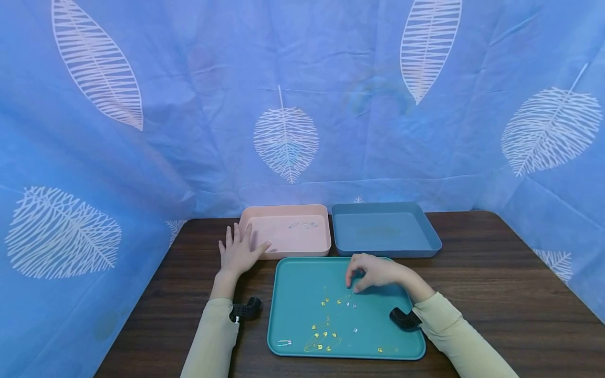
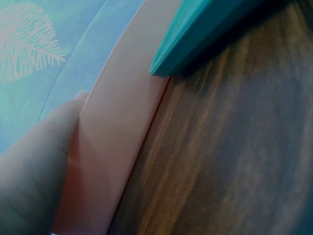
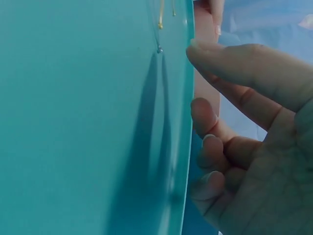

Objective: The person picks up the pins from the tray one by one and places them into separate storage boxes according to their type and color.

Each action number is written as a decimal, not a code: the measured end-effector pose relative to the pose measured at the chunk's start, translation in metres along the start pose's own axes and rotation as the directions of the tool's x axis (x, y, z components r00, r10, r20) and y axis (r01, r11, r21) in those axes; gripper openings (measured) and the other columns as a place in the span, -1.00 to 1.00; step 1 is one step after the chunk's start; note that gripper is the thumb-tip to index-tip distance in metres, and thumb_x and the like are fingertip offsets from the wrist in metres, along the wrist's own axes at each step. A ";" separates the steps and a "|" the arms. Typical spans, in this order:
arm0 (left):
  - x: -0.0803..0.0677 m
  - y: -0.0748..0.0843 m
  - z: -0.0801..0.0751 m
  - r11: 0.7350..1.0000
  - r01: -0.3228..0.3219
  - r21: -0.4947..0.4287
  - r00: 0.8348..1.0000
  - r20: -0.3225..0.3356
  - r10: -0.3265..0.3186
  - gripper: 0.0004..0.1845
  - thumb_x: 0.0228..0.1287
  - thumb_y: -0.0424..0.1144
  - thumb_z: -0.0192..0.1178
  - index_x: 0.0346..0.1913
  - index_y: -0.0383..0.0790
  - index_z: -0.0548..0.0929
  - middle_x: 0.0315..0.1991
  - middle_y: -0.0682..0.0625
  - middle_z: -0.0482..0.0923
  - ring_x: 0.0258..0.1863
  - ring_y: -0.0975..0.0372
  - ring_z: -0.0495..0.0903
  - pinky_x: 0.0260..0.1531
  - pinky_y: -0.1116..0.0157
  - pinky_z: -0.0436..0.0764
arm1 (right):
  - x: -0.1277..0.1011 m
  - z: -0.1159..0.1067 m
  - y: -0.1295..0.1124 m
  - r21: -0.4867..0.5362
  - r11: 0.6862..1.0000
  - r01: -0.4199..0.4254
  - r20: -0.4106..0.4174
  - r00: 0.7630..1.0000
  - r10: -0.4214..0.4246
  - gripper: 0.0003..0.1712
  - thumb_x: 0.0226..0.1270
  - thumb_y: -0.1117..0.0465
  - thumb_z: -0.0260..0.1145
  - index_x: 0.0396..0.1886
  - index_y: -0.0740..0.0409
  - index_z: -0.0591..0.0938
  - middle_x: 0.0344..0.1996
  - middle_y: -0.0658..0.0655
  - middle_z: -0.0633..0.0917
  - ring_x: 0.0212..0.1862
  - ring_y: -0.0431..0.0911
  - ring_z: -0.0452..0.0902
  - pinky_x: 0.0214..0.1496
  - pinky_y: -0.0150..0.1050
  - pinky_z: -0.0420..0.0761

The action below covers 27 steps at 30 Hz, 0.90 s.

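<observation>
**Left hand flat, right hand curled**

The left hand (image 1: 239, 251) lies palm down with fingers straight and spread, thumb angled out to the side. The right hand (image 1: 371, 272) hovers with its wrist raised, fingers (image 3: 210, 147) curled downward and thumb close to the fingertips. Both forearms wear pale sleeves.

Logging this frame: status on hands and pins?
Left hand flat against pink tray. Right hand curled above safety pins on teal tray; grip unclear. Nothing obstructing.
</observation>
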<state>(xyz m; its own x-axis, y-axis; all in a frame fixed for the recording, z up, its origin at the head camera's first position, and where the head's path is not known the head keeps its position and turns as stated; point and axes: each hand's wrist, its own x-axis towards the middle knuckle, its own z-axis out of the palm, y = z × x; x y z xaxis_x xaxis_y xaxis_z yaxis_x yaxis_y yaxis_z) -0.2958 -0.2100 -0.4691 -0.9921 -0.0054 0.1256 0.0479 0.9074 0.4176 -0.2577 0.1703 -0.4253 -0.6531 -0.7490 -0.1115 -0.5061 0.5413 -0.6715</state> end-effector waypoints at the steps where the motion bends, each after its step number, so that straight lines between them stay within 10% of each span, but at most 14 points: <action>1: 0.000 0.000 0.000 1.000 0.001 -0.001 1.000 0.000 -0.001 0.02 0.21 0.48 -0.05 0.58 0.04 -0.09 0.58 -0.25 -0.37 0.55 -0.18 -0.43 0.36 -0.38 -0.22 | 0.000 0.001 0.000 -0.009 1.000 -0.001 0.010 1.000 0.001 -0.88 0.09 0.33 0.42 -0.36 0.06 0.73 -0.22 0.00 0.57 -0.15 -0.06 0.34 -0.10 -0.23 0.37; 27: 0.000 0.000 0.001 1.000 0.000 0.004 1.000 -0.008 0.000 0.02 0.20 0.50 -0.06 0.58 0.03 -0.07 0.58 -0.28 -0.29 0.55 -0.19 -0.40 0.35 -0.39 -0.21 | 0.001 0.007 0.001 -0.149 0.989 0.002 0.072 0.997 0.009 -0.83 -0.04 0.38 0.42 -0.60 0.01 0.67 -0.43 -0.06 0.51 -0.30 -0.23 0.24 -0.18 -0.35 0.25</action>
<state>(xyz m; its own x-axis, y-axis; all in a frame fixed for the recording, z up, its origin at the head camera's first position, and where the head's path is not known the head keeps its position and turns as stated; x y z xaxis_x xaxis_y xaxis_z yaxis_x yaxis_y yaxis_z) -0.2958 -0.2098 -0.4697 -0.9912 -0.0089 0.1324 0.0472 0.9089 0.4143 -0.2548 0.1676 -0.4306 -0.6157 -0.7695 -0.1699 -0.5854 0.5910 -0.5550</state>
